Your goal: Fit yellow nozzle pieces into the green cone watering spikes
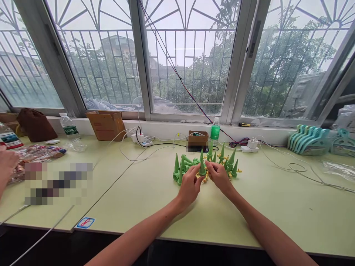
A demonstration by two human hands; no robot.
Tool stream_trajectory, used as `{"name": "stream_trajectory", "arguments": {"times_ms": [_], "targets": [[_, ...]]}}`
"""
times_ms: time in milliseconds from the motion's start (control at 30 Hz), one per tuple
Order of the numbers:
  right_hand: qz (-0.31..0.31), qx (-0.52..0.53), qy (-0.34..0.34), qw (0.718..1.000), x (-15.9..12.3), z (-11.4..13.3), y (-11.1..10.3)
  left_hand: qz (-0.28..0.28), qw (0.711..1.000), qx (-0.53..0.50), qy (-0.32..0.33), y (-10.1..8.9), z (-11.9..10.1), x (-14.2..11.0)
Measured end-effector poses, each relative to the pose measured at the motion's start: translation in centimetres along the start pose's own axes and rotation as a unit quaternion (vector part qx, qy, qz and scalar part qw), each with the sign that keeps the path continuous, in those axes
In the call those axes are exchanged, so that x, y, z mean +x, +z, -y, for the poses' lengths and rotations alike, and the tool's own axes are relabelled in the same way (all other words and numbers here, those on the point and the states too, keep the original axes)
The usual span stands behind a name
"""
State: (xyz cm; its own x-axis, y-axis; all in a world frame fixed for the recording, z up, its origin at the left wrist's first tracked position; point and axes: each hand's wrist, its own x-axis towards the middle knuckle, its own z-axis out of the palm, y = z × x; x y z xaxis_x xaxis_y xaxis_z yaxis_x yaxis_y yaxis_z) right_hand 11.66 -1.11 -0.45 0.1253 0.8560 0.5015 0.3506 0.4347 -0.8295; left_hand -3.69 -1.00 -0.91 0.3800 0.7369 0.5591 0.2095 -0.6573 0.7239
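A cluster of green plastic cones (183,168) with small yellow fittings (239,171) sits in the middle of the pale green table (277,207). Several cones stand upright, others lie on their sides. My left hand (190,186) and my right hand (219,176) meet at the front of the cluster, fingers pinched together around one upright green cone (202,167) with a yellow piece at its base. Both forearms reach in from the bottom edge.
Another person's hand (7,164) shows at the far left by a clear bag of items (37,153). A cardboard box (107,125), water bottles (69,127), a green bottle (215,133), power strips with cables (141,138) and stacked teal plastic parts (307,139) line the window sill side.
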Motion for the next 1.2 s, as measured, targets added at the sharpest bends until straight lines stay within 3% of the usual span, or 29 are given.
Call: {"name": "stream_trajectory", "arguments": {"times_ms": [333,500,733,900,1200], "targets": [[-0.046,0.001,-0.021,0.999,-0.3,0.1,0.6,-0.041,0.999,0.001,0.006,0.1,-0.8,0.0],[-0.080,0.004,-0.018,0.997,-0.4,0.1,0.5,-0.090,0.995,-0.025,-0.034,0.0,-1.5,0.0],[-0.079,-0.038,-0.056,0.995,-0.6,0.6,0.3,0.004,0.994,-0.067,-0.086,0.0,-1.6,0.2],[-0.049,-0.061,-0.077,0.994,-0.9,0.6,0.4,0.019,0.979,-0.150,-0.137,0.0,-1.3,0.4],[-0.037,-0.060,-0.066,0.995,-0.8,0.5,0.2,0.047,0.973,-0.183,-0.130,-0.1,-1.0,0.4]]}}
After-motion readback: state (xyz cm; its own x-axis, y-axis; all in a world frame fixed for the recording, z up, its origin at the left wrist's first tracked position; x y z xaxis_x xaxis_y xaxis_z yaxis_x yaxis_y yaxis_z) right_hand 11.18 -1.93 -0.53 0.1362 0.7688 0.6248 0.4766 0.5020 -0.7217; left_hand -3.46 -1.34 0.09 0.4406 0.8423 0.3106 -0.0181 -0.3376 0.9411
